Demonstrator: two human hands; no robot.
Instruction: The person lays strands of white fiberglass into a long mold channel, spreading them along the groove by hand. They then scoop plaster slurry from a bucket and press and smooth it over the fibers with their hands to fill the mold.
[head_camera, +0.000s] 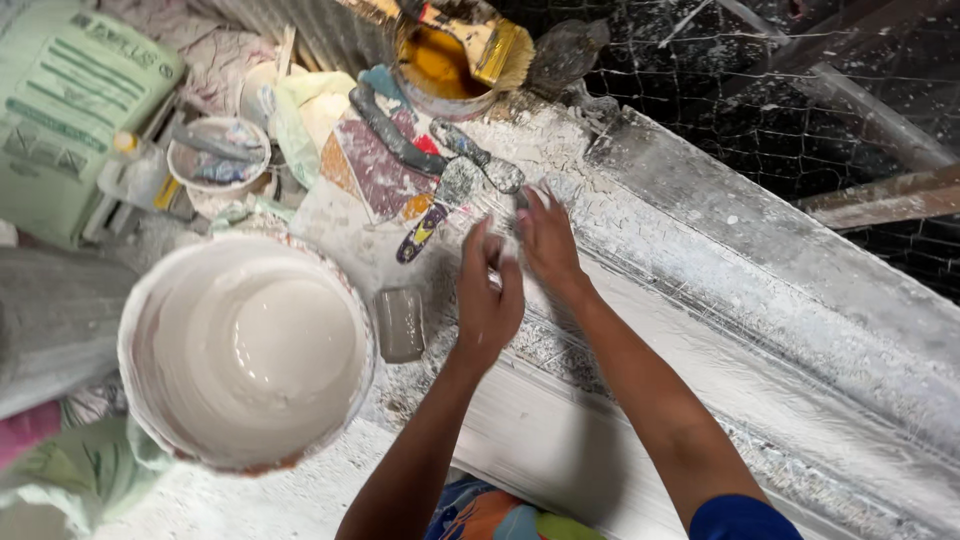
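Observation:
Both my hands hover close together over a white, plaster-crusted plank (720, 330). My left hand (487, 295) has its fingers loosely curled, with something small and pale pinched at the fingertips; I cannot tell what it is. My right hand (545, 240) lies flat with fingers spread, touching the plank just below a putty knife (478, 156) caked with plaster. A second scraper with a coloured handle (430, 220) lies just left of my hands. A big bucket of white paste (245, 350) stands to the left.
A small grey cup (400, 322) sits beside the bucket. At the top a tin of yellow liquid (440, 65) carries a wide brush (490, 45). A small messy bowl (215, 155) and a green sack (60, 110) are at upper left. Wire mesh (800, 110) fills the upper right.

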